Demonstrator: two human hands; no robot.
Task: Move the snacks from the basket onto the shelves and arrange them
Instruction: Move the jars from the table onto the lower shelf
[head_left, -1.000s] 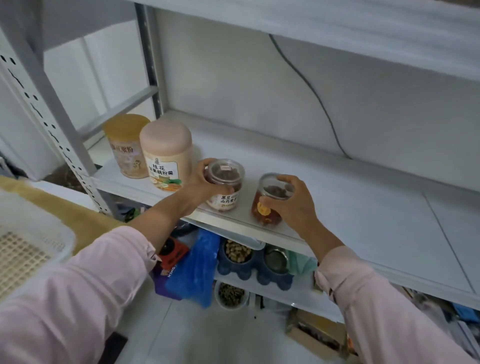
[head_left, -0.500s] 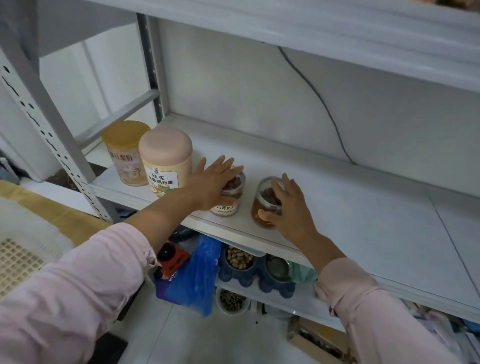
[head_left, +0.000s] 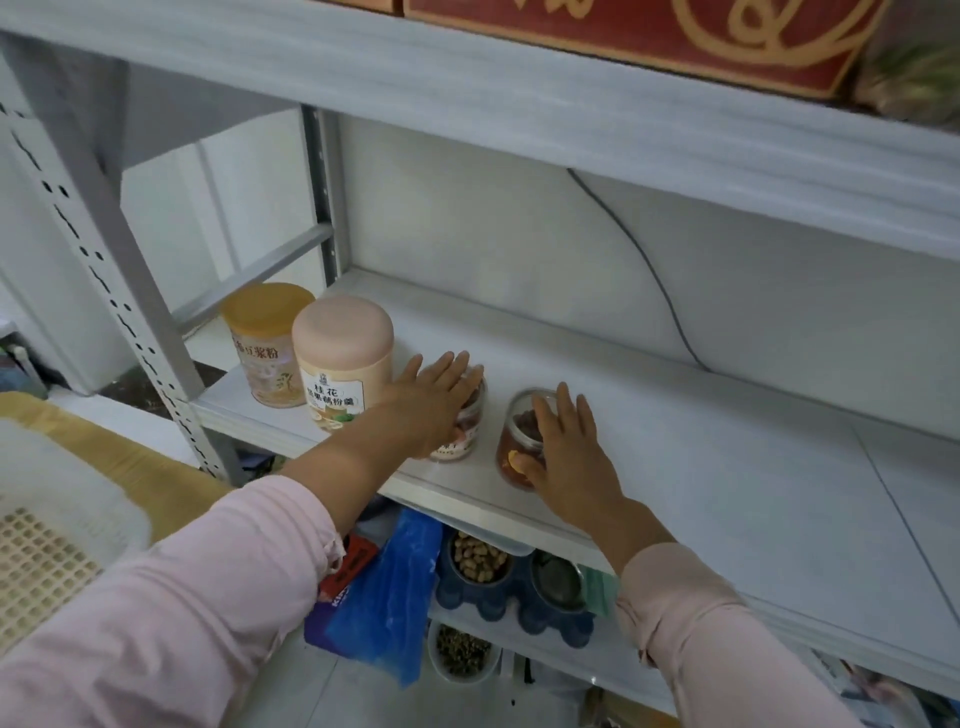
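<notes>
Head view: left hand (head_left: 434, 402) and right hand (head_left: 569, 462) lay straight fingers (head_left: 457, 370) on the left jar (head_left: 465, 439) and right jar (head_left: 511, 447), which stand on the shelf (head_left: 727, 467) beside a pink-lidded canister (head_left: 343, 358). Arranging seems nearly done; the visible part of the basket (head_left: 47, 525) shows no snacks.

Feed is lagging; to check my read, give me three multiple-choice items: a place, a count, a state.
1. Where does the pink tub stand? A) on the floor B) between the yellow tub and the left jar C) in a drawer
2. How many containers stand on the shelf? A) two B) six C) four
3. How is the left hand? A) flat on the left jar B) gripping a tub C) hanging free
Key: 1 B, yellow tub on one side, left jar on the other; 2 C, two tubs, left jar, right jar; 3 A, straight fingers lie over its lid.
</notes>
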